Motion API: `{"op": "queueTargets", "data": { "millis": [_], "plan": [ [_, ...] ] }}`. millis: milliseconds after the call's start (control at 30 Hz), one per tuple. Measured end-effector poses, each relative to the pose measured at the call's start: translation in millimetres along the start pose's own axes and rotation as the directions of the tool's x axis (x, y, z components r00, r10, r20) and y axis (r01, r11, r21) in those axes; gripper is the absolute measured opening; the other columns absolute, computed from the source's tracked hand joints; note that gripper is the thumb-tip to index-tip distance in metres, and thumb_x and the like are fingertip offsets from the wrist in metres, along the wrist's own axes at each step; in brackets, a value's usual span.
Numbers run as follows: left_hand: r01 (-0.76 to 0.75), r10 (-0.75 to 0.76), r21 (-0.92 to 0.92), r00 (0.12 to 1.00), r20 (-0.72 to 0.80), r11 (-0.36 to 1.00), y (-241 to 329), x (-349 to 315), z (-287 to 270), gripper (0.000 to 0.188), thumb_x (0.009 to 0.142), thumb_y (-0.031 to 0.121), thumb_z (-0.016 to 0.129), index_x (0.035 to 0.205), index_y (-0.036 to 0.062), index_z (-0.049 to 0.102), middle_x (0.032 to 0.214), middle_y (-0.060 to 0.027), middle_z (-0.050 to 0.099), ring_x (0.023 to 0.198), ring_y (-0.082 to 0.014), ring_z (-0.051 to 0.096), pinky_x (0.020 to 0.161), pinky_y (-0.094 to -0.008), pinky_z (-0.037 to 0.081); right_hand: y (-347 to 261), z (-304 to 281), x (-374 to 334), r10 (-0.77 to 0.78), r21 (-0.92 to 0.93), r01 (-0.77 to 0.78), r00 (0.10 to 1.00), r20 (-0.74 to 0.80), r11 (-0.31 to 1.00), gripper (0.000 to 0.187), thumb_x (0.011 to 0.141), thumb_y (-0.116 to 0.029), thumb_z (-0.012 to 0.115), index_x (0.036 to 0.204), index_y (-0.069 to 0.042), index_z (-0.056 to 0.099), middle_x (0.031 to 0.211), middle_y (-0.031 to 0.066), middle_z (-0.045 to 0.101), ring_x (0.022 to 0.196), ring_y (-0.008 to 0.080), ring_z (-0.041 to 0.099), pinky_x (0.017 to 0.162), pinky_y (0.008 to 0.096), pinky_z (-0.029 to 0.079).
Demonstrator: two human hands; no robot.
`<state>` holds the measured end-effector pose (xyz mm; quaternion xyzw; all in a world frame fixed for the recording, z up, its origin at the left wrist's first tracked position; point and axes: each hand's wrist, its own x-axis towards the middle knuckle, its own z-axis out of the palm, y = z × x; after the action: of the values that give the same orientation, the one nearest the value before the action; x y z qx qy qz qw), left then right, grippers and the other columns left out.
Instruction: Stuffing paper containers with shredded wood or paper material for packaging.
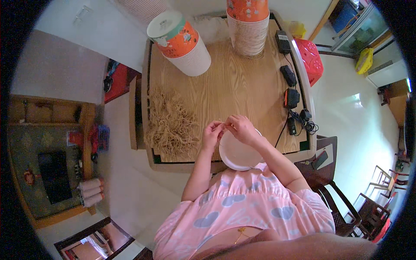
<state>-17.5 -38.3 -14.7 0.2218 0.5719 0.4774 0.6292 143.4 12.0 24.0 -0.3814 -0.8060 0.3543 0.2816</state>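
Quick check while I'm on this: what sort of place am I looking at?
Probably a home living area: a dark flat screen hangs at left, dark wooden chairs stand at far right, and the table carrying stacked containers suggests handwork done at home.

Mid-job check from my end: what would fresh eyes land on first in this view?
Probably the two tall stacks of orange-and-white paper buckets at the table's far side: the tilted left stack with a green-rimmed top, and the right stack. Next, the tangled heap of tan cords on the table's left. At the near edge, the left hand and right hand meet by a white round container.
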Motion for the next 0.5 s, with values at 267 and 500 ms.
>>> {"op": "queueTargets", "data": {
  "millis": [267, 500],
  "plan": [
    [-0.046, 0.051, 0.136, 0.998, -0.036, 0.99, 2.9, -7.0, 0.3, 0.008, 0.081, 0.013, 0.062, 0.086, 0.0073, 0.061, 0.075, 0.0016, 0.06, 0.066, -0.0083, 0.054, 0.058, -0.0222, 0.043, -2.0, 4.3, -1.3, 0.148, 0.0, -0.148, 0.989, -0.004, 0.989, 0.009, 0.082, -0.014, 0.052, 0.082, -0.005, 0.055, 0.075, 0.0165, 0.058, 0.075, 0.036, 0.056, 0.067, 0.0455, 0.044],
    [-0.046, 0.052, 0.165, 0.998, -0.028, 0.985, 3.0, -16.2, 12.1, 0.013, 0.082, 0.014, 0.061, 0.091, 0.0051, 0.06, 0.083, -0.0032, 0.062, 0.076, -0.0138, 0.058, 0.07, -0.027, 0.048, -1.5, 12.4, -2.0, 0.16, 0.028, -0.159, 0.984, -0.083, 0.987, 0.005, 0.078, -0.007, 0.056, 0.081, -0.004, 0.053, 0.07, 0.0144, 0.056, 0.069, 0.0337, 0.055, 0.062, 0.041, 0.044]
  ]
}}
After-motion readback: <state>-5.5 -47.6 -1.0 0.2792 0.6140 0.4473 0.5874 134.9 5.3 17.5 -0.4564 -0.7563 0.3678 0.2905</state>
